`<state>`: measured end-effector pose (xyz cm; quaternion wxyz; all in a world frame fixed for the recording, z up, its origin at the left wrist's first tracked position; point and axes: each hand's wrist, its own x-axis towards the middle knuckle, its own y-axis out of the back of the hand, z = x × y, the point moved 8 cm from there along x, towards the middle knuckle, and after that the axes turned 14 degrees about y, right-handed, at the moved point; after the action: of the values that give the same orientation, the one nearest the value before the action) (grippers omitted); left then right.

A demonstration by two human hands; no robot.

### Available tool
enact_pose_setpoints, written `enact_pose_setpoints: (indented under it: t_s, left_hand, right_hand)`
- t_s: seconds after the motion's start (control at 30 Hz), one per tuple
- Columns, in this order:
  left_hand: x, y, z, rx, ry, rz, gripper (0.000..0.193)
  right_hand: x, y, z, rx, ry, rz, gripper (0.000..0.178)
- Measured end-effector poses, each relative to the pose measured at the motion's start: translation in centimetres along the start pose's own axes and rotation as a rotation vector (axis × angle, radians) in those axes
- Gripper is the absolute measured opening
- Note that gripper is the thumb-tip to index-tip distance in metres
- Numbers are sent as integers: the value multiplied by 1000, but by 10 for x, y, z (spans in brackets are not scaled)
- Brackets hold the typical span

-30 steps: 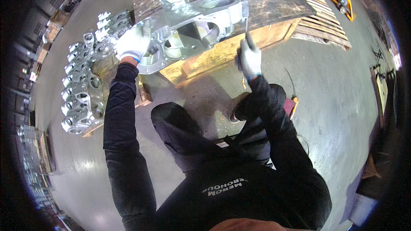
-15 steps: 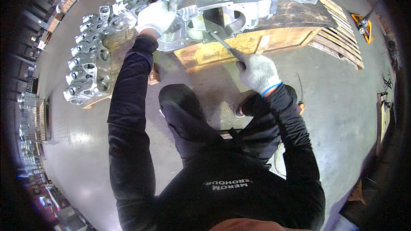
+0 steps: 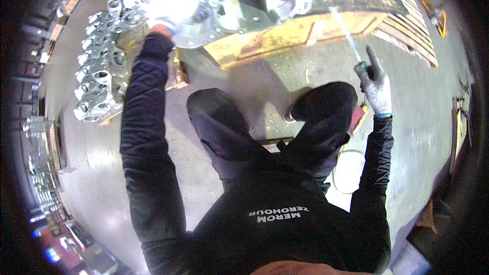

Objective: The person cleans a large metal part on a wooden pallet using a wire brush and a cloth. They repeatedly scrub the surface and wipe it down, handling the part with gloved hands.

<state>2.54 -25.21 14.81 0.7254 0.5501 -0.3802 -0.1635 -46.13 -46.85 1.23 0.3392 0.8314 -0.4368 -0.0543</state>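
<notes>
My left hand (image 3: 170,7), in a white work glove, holds the left end of a large silver metal casting (image 3: 211,33) with round openings; glare and blur hide its fingers. The casting rests on a wooden crate. Out to the right, away from the casting, my right hand (image 3: 376,84) is closed on a long slim file-like tool (image 3: 347,35) with a greenish handle end. One gloved finger sticks out straight beside the handle. The tool's blurred shaft slants up and left, its far end near the casting's right side.
Several similar castings (image 3: 97,84) stand in rows at the left. The wooden crate (image 3: 285,35) stands ahead of my knees, with a slatted pallet (image 3: 407,30) at its right. Farther right is a yellow-orange pallet jack (image 3: 437,20). A thin cable loop (image 3: 334,173) lies by my right leg.
My right hand has swung right, drawing the tool out of the casting's opening. My left hand stays on the casting's left end. The whole view has shifted slightly.
</notes>
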Motion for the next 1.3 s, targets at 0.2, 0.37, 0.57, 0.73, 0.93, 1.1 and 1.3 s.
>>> enact_pose_setpoints:
  t_s: [0.2, 0.37, 0.57, 0.73, 0.93, 1.1, 1.3]
  left_hand:
    - [4, -18, -8, -277, -275, -229, 43]
    - [6, -19, 4, -174, -213, -514, 37]
    - [13, -17, -20, -343, 69, -493, 42]
    - [30, -20, -69, -291, 164, -455, 42]
    - [27, -10, -85, -373, 331, -443, 50]
    - [-3, 9, -32, -201, 188, -456, 40]
    - [-7, -8, 10, -386, 102, -507, 47]
  right_hand:
    - [-200, -35, 337, -374, -551, 79, 44]
    - [-388, -155, 437, -154, -1043, 127, 41]
    - [-386, -158, 357, -250, -1096, 163, 70]
    - [-360, -150, 347, -264, -1199, 37, 85]
    - [-290, -194, 353, -382, -505, -62, 46]
    - [-224, -250, 410, -401, -463, -355, 51]
    - [-180, -262, 490, -305, -488, -228, 59]
